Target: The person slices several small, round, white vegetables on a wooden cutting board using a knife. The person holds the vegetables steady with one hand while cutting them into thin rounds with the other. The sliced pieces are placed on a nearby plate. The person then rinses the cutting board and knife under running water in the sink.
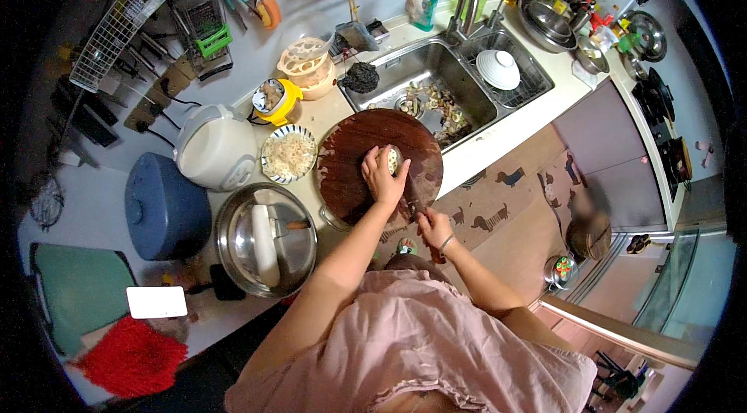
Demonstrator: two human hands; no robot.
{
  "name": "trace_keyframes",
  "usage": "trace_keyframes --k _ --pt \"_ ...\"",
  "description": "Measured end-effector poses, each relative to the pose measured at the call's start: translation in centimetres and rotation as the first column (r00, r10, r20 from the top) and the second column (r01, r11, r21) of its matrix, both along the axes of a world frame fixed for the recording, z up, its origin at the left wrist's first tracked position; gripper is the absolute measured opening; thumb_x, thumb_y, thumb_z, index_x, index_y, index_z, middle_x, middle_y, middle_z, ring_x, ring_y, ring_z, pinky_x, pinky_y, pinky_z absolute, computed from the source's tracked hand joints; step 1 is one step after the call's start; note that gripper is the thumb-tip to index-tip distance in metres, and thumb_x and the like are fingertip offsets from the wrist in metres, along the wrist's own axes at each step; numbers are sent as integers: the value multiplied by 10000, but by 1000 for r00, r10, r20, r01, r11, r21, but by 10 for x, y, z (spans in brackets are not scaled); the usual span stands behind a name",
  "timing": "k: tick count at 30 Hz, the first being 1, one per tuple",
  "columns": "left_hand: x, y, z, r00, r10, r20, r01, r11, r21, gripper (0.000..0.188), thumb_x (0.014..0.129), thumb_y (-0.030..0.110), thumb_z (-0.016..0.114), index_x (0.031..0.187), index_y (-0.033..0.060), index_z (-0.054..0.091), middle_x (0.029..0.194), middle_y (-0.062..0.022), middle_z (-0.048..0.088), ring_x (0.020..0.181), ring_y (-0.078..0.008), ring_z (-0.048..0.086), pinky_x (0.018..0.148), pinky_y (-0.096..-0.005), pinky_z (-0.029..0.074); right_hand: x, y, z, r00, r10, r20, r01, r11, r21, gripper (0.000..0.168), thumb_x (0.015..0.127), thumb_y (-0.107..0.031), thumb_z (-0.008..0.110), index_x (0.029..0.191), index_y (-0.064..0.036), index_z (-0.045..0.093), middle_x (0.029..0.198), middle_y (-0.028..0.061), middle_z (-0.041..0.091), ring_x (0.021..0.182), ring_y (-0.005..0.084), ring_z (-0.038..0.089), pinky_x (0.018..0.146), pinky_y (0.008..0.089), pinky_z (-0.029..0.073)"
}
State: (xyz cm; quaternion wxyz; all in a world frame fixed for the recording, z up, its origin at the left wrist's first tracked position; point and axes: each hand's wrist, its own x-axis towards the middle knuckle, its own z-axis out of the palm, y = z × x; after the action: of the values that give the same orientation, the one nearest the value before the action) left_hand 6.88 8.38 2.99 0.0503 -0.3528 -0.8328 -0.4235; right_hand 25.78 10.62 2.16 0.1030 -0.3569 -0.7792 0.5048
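Note:
A round dark wooden chopping board lies on the counter, its far right edge by the sink. On it my left hand holds a pale cut piece of lotus root, its holes showing. My right hand grips a knife by its handle, the blade over the board's right part, close to the left hand. Left of the board a striped-rim plate carries a pile of pale shredded or sliced food. Nearer me, a large steel basin contains a long white root vegetable and a peeler.
Peelings lie in the steel sink, beside an upturned white bowl on a rack. Along the left stand a rice cooker, a yellow-trimmed small appliance and a blue lidded container. Steel bowls stand right of the faucet.

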Motion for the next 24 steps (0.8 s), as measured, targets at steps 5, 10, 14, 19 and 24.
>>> trace_keyframes --k 5,10,14,19,24 --pt "-8 -6 -12 992 65 113 -82 985 154 353 911 205 601 1246 102 559 1262 -146 459 1182 -346 411 1004 -484 329 -23 -19 19 996 78 -36 -78 997 3 291 930 -180 563 745 42 530 589 207 578 508 328 588 502 410 446" --pt "-33 -17 -6 972 143 186 -195 933 303 337 895 81 567 1232 95 567 1233 -148 481 1159 -339 439 996 -450 338 -54 -22 54 985 148 -90 -142 987 70 220 883 -163 588 800 40 569 629 256 571 603 422 598 551 452 458" --pt "-85 -38 11 964 240 115 -265 897 354 339 903 47 561 1241 70 553 1212 -173 480 1144 -347 457 985 -443 369 -105 -27 65 956 269 -121 -239 947 216 197 877 -152 577 822 36 567 656 274 566 623 450 583 568 473 455" --pt "-172 -74 28 940 341 -27 -307 876 372 306 911 95 573 1213 49 568 1191 -191 493 1146 -371 448 983 -456 349 -187 -36 113 937 344 -54 -346 902 -257 212 899 -167 546 856 40 569 717 262 612 670 443 605 612 471 509" --pt "-250 -128 -20 919 350 180 -312 927 -209 436 906 125 613 1328 66 520 1309 -209 462 1207 -367 447 1032 -424 363 -193 -21 90 940 342 -14 -318 887 335 221 890 -211 571 870 9 590 774 270 626 768 461 610 694 518 506"
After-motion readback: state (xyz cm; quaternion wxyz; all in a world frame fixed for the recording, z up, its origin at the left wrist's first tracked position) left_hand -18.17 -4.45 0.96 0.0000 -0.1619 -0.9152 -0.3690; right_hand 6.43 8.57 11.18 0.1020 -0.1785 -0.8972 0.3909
